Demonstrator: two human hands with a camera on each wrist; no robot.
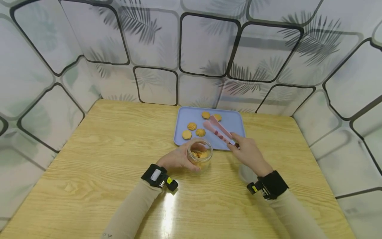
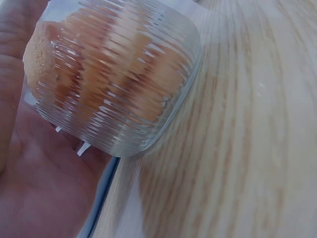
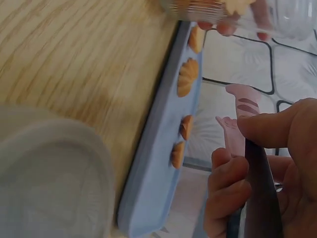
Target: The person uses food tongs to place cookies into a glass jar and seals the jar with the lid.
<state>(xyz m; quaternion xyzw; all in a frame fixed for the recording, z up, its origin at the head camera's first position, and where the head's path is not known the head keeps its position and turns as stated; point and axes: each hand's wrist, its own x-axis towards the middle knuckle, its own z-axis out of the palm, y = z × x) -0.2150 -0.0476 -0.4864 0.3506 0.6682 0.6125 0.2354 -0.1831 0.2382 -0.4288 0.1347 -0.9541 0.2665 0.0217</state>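
A clear glass jar (image 1: 200,156) with several cookies inside is gripped by my left hand (image 1: 179,156), fingers and thumb around its side. In the left wrist view the ribbed jar (image 2: 119,74) shows stacked cookies through its wall. My right hand (image 1: 248,153) holds pink tongs (image 1: 219,130) by their dark handle end. The tips of the tongs are spread apart above the blue tray (image 1: 232,116), with no cookie between them. Several golden cookies (image 1: 192,126) lie on the tray, mostly toward its left and back.
A translucent round lid or dish (image 1: 246,174) rests on the wooden table (image 1: 104,149) beneath my right wrist; the right wrist view shows its rim (image 3: 94,144) close up. Patterned cloth walls (image 1: 158,83) enclose the table at the back and sides.
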